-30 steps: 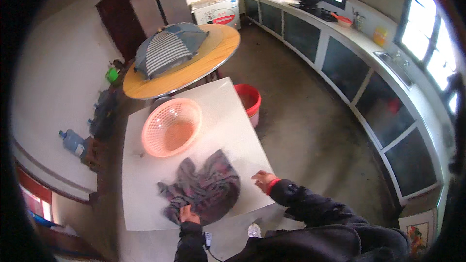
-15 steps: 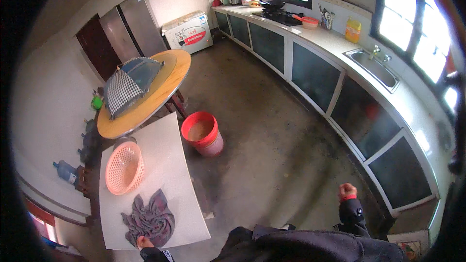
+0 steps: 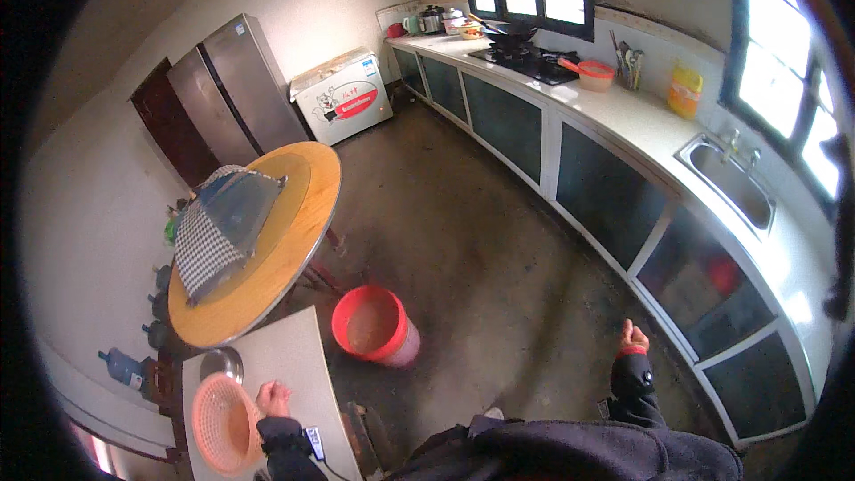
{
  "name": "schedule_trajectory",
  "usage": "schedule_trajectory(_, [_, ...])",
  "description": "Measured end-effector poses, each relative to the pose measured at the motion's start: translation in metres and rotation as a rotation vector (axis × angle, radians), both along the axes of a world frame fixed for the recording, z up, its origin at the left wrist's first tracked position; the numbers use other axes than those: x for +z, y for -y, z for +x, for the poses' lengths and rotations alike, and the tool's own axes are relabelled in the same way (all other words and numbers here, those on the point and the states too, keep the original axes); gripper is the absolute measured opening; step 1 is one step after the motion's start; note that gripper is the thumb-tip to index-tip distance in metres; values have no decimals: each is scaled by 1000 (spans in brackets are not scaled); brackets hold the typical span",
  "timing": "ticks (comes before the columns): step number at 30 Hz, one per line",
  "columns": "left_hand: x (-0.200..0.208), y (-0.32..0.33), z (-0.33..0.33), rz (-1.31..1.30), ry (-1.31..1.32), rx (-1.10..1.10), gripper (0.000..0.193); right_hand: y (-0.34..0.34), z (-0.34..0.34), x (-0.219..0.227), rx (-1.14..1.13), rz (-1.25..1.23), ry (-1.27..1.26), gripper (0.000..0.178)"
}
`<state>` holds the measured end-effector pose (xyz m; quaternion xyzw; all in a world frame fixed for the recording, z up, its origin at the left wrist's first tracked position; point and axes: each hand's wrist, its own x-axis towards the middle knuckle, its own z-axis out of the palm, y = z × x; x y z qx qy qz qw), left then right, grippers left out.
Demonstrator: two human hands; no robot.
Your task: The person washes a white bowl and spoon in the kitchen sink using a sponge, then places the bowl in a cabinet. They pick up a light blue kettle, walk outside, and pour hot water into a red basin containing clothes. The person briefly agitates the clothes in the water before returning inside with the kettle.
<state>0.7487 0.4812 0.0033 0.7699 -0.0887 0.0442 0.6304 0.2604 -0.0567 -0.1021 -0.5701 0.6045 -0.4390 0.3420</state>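
My left hand [image 3: 273,398] is over the white table [image 3: 298,352], right beside the rim of a pink plastic basket [image 3: 207,410] with holes in its wall. Whether it touches the rim I cannot tell. Its fingers look loosely curled, and nothing shows in them. A round metal bowl [image 3: 223,363] sits just behind the basket. Out to the right, my right hand [image 3: 633,336] hangs in the air above the floor, its fingers folded in and nothing visible in them. Beyond the white table a red bucket [image 3: 410,338] with brownish contents stands on the floor.
A round wooden table [image 3: 313,183] carries a checked food cover [image 3: 214,245]. Along the right wall runs a counter [image 3: 637,120] with a sink [image 3: 726,180], a stove [image 3: 534,67] and a yellow jug [image 3: 684,93]. A chest freezer [image 3: 343,125] and a tall fridge [image 3: 254,80] stand at the back.
My view has moved forward; the bucket and white table now appear lower and nearer. My left hand has left the grey cloth, now out of sight, and is beside the basket.
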Motion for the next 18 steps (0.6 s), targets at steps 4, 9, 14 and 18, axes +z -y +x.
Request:
schedule_trajectory(4, [40,152,71,-14,-203,-201,19,60,-16,-3,50,-33,-107,32])
schedule_trajectory(9, [47,313,156,125,-180,-456,25,153,11,-28,-44,66,-782,42])
schedule_trajectory(14, [53,405,267,181,-110,-299,20,286,197,-17,314,67,-838,45])
schedule_trajectory(18, [68,433,344,-20,-16,-129,19,367,426,40,473,43,-519,36])
